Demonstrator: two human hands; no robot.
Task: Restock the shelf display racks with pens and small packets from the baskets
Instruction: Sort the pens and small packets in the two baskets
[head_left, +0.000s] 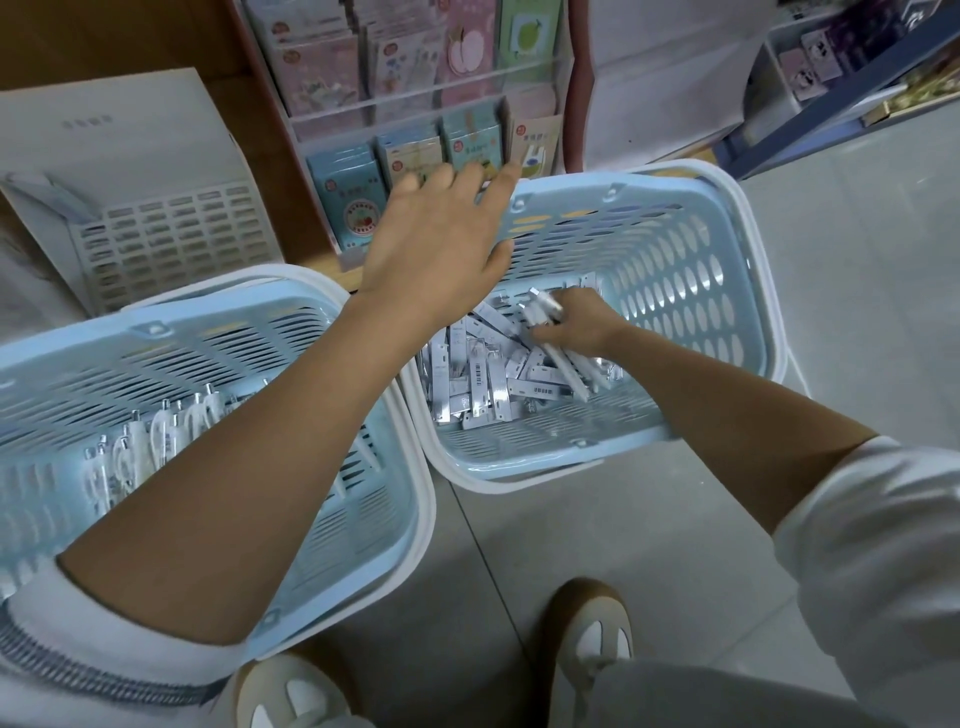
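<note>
Packets: a loose heap of small white packets (483, 374) with barcodes lies on the floor of the right basket (675, 249), toward its near left corner.
Right hand: the right hand (576, 322) is down inside the right basket, on top of the heap, fingers curled closed around a few of the white packets; one end of the held bunch sticks out above the knuckles, the other runs down under the palm.
Right grip: closed, narrow, holding packets.
Left hand: the left hand (441, 244) is raised over the gap between the two baskets, palm down, fingers spread and stretched toward the display rack (415, 98). The fingertips lie over the lower edge of the front row of cards; whether they touch it cannot be told.
Left grip: wide, nothing held.
Pens: white pens (156, 441) with metal tips lie in a row in the left basket (156, 358), partly hidden behind the left forearm.
Baskets: both light blue with white rims and slotted walls, side by side on the floor, rims close together.
Rack: clear tiers holding pastel cards and blue packs, standing just behind the baskets.
Surroundings: a white perforated box (156, 234) stands left of the rack; grey floor (649, 545); two shoes (589, 639) at the bottom edge.
</note>
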